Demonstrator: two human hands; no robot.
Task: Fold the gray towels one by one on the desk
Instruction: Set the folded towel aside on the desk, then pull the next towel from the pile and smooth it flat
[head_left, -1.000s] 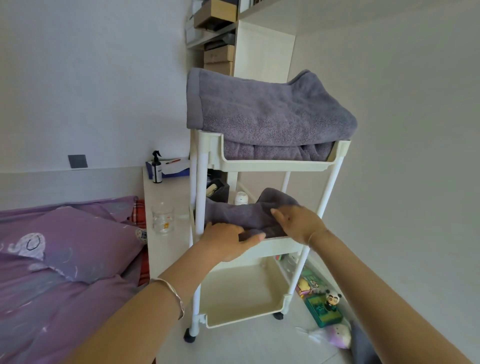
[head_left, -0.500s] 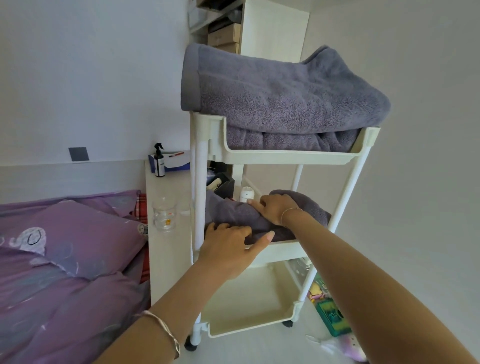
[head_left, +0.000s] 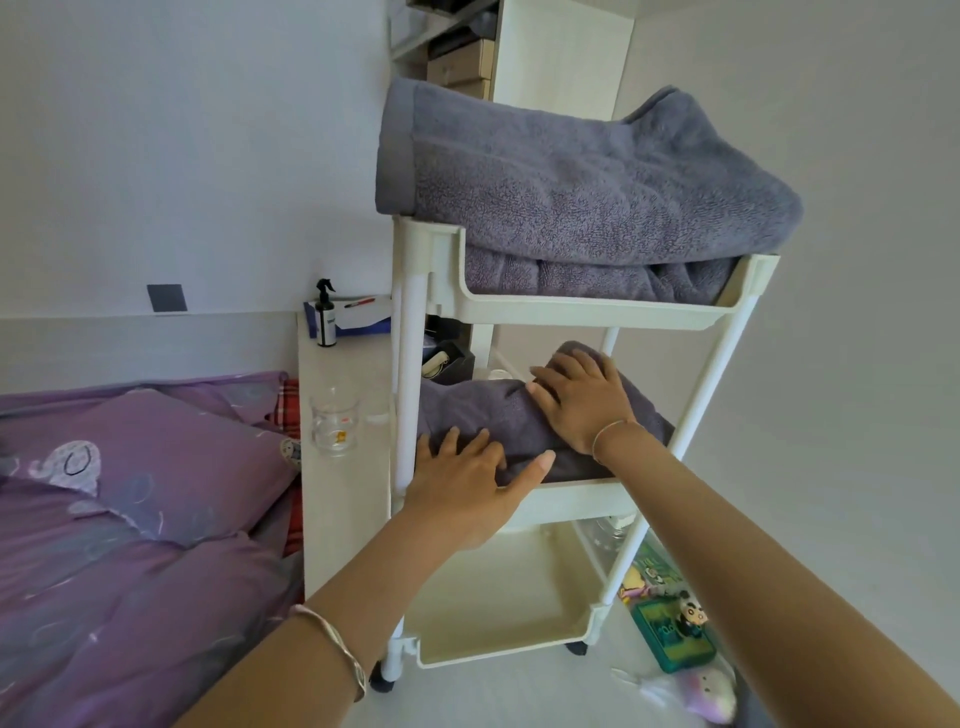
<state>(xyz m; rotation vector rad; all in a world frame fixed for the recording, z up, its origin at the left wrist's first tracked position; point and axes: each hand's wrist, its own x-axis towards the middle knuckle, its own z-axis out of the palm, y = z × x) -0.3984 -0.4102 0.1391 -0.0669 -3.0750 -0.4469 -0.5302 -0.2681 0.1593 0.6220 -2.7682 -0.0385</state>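
We take the white cart (head_left: 582, 312) as our landmark. On its middle tier lies a gray towel (head_left: 478, 415), bunched into a soft roll, and both of our hands are on it. The left hand (head_left: 467, 483) rests on the near edge of the roll at the front rim of that tier, fingers spread and the thumb stretched out sideways. The right hand (head_left: 582, 405) lies on top of the roll, farther back in the cart, palm down with the fingers laid over the hump. Neither hand plainly pinches the cloth. They press or steady it.

On the cart's top tier sits a thicker pile of gray towels (head_left: 571, 182), which overhangs the tray. The bottom tier holds no towel. To the left of the cart runs the tabletop (head_left: 337, 499), which carries a glass cup (head_left: 335, 421) and, farther back, a spray bottle (head_left: 325, 317). No towel lies on it.

We judge that the task is at a handover. The middle-tier towel looks loosely bundled, not squarely folded, and we cannot tell whether it is being taken out or put away. How many towels in the top pile need folding is also unclear.
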